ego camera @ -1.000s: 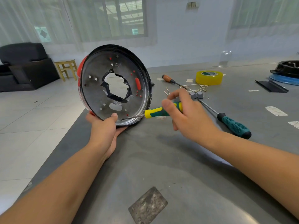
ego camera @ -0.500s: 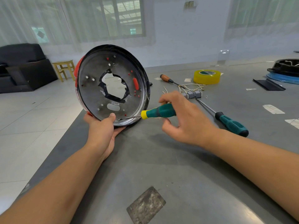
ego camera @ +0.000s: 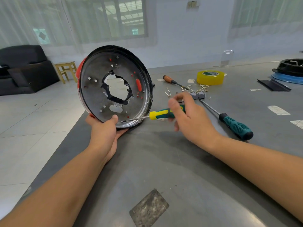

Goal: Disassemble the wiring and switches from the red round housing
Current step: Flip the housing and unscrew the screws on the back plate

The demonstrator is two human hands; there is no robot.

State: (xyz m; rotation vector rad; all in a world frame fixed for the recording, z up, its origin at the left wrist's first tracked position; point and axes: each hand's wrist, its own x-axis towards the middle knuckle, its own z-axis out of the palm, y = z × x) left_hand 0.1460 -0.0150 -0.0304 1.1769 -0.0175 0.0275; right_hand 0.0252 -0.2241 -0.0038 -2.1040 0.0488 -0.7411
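Note:
The red round housing [ego camera: 96,89] stands on its edge at the table's left side, its grey metal inner face with a ragged central hole turned to me. My left hand [ego camera: 105,128] grips its lower rim, thumb on the inner face. My right hand [ego camera: 188,117] pinches the handle of a green and yellow screwdriver [ego camera: 161,113] between thumb and fingers. The screwdriver's tip sits at a screw near the housing's bottom rim. Grey switches with pale wires [ego camera: 197,94] lie loose on the table behind my right hand.
A second green-handled screwdriver [ego camera: 232,124] lies right of my hand, an orange-handled one [ego camera: 170,80] further back. A yellow tape roll [ego camera: 210,77], a black strip [ego camera: 273,85] and a black and blue housing [ego camera: 290,71] sit at the back right. The table's left edge runs under the red housing.
My right hand's fingers have shifted round the screwdriver handle, turning it, while the tip stays at the same screw. My left hand and the housing have held still.

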